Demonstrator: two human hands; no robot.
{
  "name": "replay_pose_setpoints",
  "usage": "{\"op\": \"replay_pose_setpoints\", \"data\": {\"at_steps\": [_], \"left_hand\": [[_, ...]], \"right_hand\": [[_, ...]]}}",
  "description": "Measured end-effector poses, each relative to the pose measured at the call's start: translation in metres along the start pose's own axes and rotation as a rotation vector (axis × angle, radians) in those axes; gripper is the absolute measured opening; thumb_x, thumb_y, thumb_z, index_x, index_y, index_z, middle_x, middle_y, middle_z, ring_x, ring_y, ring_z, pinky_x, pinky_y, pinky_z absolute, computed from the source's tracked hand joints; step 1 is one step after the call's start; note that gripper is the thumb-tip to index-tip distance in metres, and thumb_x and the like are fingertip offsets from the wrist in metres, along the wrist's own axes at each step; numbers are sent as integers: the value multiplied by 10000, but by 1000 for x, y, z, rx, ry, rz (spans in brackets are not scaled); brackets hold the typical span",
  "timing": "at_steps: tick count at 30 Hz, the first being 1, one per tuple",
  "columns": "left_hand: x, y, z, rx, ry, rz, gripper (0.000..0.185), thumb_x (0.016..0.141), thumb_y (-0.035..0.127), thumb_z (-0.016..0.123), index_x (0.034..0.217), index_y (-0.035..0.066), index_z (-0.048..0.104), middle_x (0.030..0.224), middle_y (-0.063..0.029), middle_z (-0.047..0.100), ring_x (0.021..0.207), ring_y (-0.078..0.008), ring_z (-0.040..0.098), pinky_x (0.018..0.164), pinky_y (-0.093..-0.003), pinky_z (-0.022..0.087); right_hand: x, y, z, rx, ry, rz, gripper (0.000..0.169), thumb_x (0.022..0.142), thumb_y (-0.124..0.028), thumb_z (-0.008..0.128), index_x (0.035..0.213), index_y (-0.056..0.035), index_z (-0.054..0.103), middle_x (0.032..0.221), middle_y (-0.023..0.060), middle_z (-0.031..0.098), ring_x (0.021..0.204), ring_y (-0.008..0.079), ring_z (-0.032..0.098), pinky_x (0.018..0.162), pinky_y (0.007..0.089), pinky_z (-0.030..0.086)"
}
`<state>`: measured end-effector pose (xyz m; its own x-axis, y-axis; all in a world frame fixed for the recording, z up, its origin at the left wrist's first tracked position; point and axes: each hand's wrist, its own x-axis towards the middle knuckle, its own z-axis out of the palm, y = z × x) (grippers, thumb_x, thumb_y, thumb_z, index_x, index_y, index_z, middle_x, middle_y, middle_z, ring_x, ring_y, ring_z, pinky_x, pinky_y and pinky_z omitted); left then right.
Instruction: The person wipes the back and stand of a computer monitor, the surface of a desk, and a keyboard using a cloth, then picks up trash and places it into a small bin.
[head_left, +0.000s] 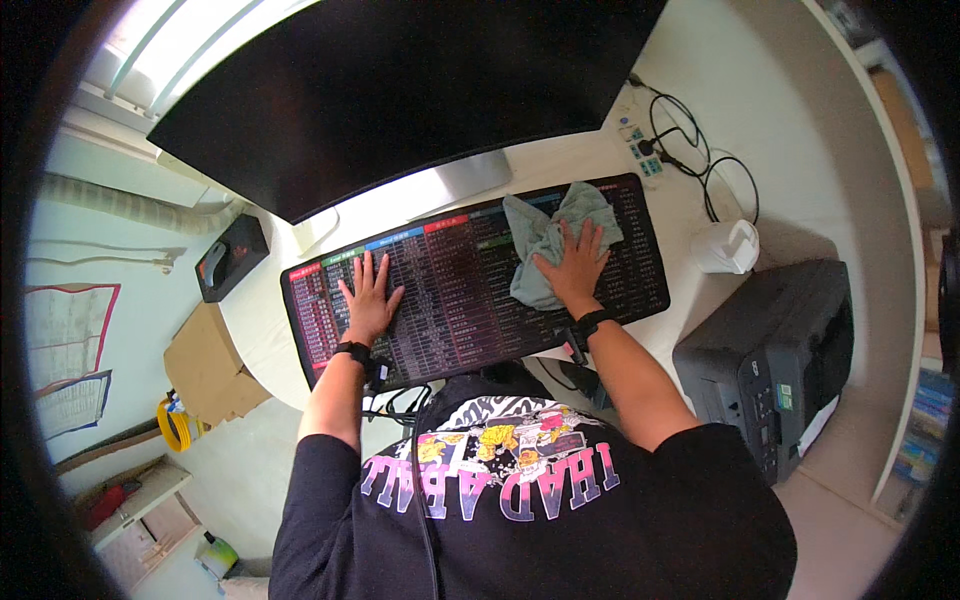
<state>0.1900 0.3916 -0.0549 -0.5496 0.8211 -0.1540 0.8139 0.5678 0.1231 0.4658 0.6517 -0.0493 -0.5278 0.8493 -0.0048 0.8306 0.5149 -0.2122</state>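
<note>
My left hand (370, 300) lies flat with spread fingers on the left part of a large black desk mat (465, 315), which bears printed columns of writing. Under my right hand (576, 262) is a crumpled grey-green cloth (540, 281), pressed against the mat's right part. The palm and fingers rest on top of the cloth, and its folds stick out around them. Both wrists wear dark straps with small devices attached. The mat lies at a slant on a white desk (259, 330).
A large black monitor (405, 97) stands behind the mat on a silver base (472, 176). To the right are a white container (727, 247), a power strip (641, 146) with black cables and a black printer (765, 360). On the left, a mouse (217, 264) sits on a black box (244, 251).
</note>
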Motion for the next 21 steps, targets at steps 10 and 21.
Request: {"op": "replay_pose_setpoints", "data": {"at_steps": [10, 21], "left_hand": [[-1, 5, 11, 53, 116, 16, 628, 867, 438, 517, 1420, 241, 293, 1504, -77, 183, 1395, -275, 128, 1044, -635, 107], [-7, -1, 24, 83, 214, 64, 588, 893, 408, 496, 1416, 220, 305, 1493, -87, 213, 1386, -278, 165, 1056, -606, 126]], "right_hand": [[-3, 12, 20, 81, 67, -76, 766, 783, -572, 552, 1390, -151, 348, 1472, 230, 157, 1364, 423, 89, 988, 659, 163], [-6, 15, 31, 17, 91, -86, 760, 777, -556, 563, 1375, -132, 361, 1462, 224, 189, 1369, 402, 102, 1005, 632, 190]]}}
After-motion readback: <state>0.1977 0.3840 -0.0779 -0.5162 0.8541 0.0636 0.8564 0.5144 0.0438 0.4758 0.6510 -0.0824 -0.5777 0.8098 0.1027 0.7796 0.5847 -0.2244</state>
